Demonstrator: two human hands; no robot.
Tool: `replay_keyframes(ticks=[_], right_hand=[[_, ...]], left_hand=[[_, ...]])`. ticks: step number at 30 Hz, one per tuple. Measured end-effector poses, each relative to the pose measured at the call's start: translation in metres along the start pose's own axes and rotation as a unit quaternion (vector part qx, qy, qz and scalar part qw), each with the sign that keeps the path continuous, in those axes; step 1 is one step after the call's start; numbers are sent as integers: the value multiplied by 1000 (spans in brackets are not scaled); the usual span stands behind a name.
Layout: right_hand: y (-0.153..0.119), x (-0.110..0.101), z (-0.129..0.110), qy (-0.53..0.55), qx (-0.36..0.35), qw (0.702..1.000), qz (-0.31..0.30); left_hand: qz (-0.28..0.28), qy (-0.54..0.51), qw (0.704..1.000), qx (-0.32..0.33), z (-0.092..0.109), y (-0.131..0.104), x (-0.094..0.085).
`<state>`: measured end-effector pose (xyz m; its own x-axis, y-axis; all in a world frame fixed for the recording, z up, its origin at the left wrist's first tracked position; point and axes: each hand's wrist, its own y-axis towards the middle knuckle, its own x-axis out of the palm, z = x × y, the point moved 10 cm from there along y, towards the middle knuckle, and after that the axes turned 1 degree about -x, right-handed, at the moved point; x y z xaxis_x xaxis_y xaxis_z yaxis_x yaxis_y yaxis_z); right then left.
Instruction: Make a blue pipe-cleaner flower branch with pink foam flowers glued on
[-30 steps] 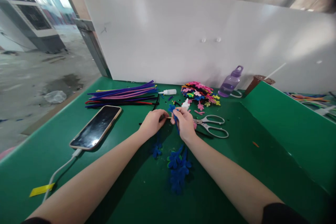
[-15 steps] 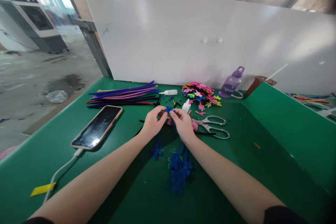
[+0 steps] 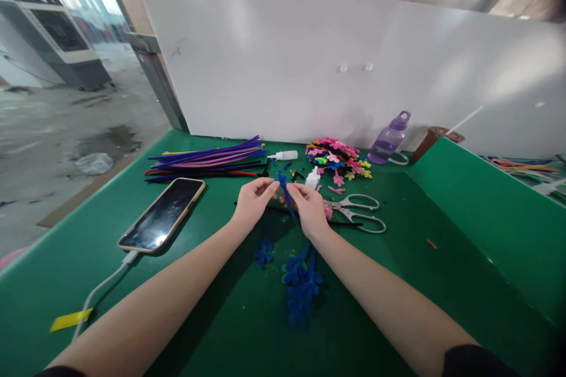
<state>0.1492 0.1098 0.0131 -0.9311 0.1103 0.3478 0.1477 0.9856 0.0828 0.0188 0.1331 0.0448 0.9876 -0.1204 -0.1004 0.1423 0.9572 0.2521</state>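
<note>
The left hand (image 3: 253, 203) and right hand (image 3: 312, 212) each have a pinching grip on opposite sides of 1 blue flower (image 3: 282, 178), which sits between the fingertips, stem slanting downward. Nearer the wearer, 1 loose flower (image 3: 264, 253) and a blue bunch (image 3: 300, 288) lie on the bench (image 3: 212, 318). Scissors (image 3: 363, 203) lie right of the grip; beyond are 2 white bottles (image 3: 312, 178) and a colourful heap (image 3: 338, 156) of flowers.

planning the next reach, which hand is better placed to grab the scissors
Probably the right hand: it is nearer the scissors; the left hand is farther off, across the blue flower.
</note>
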Motion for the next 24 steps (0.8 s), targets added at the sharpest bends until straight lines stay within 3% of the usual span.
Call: replay_keyframes(ticks=[4,20,24], right_hand=[[1,-3,3,-1,4,1000,8],[1,1,2,-64,-18,997,-26],[1,1,1,-51,-20,998,-22]], left_hand=[[13,-9,1000,-10,-2,0,-3],[-52,-53,997,-32,-8,0,9],[-42,-37,998,-39,-10,0,6]])
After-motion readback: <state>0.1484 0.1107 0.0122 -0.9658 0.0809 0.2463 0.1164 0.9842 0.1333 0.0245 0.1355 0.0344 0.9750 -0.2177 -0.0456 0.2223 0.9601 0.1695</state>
